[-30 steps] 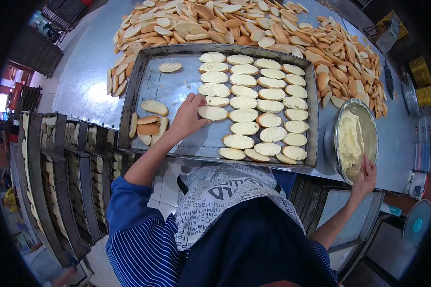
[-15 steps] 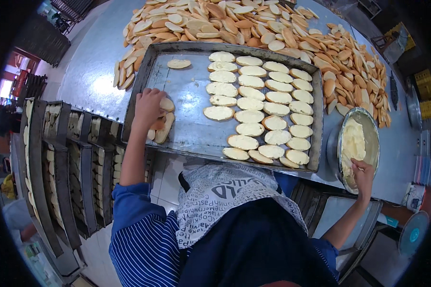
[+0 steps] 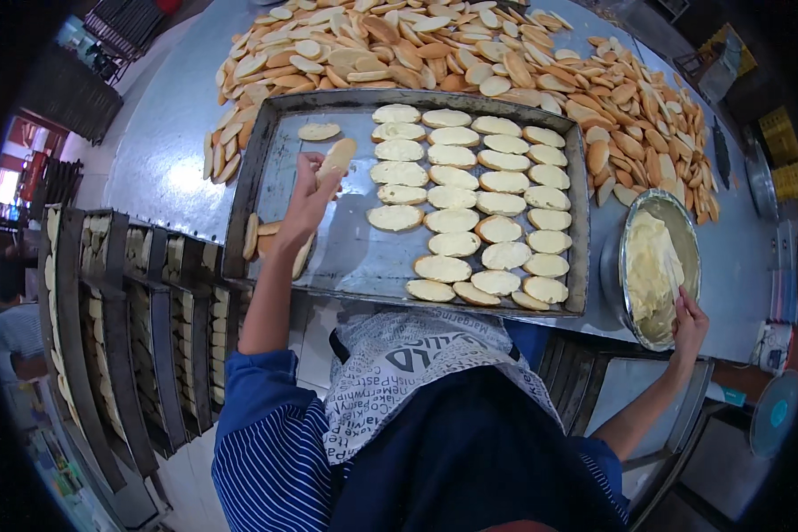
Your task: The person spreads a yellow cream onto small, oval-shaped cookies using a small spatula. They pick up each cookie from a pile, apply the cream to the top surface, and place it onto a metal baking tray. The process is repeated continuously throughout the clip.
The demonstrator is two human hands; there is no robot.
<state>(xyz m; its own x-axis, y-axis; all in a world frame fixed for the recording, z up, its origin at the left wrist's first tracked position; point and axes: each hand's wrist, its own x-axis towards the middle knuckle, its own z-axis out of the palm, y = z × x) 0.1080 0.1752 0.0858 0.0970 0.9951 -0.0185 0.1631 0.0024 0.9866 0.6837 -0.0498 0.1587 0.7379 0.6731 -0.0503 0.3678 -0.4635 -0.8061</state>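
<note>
My left hand (image 3: pixel 309 199) pinches an oval bread slice (image 3: pixel 338 157) above the left part of a metal tray (image 3: pixel 363 257). Beneath that forearm lie a few loose bread slices (image 3: pixel 267 230), partly hidden by it. Rows of slices coated with pale cream (image 3: pixel 450 221) fill the tray's middle and right, and one coated slice (image 3: pixel 318 131) sits alone near its far left corner. My right hand (image 3: pixel 690 324) grips a thin spreader (image 3: pixel 675 277), whose blade is in the pale cream (image 3: pixel 650 266) inside a round metal bowl (image 3: pixel 628 306).
A large heap of bread slices (image 3: pixel 417 49) spreads along the table (image 3: pixel 164 151) behind the tray and round to the right. Stacked trays of slices (image 3: pixel 124 355) stand at my left. A dark long-handled tool (image 3: pixel 721 152) lies beyond the bowl.
My left hand has picked a bread slice from the loose ones and moved it up and right. My right hand has shifted slightly right at the bowl with the spreader.
</note>
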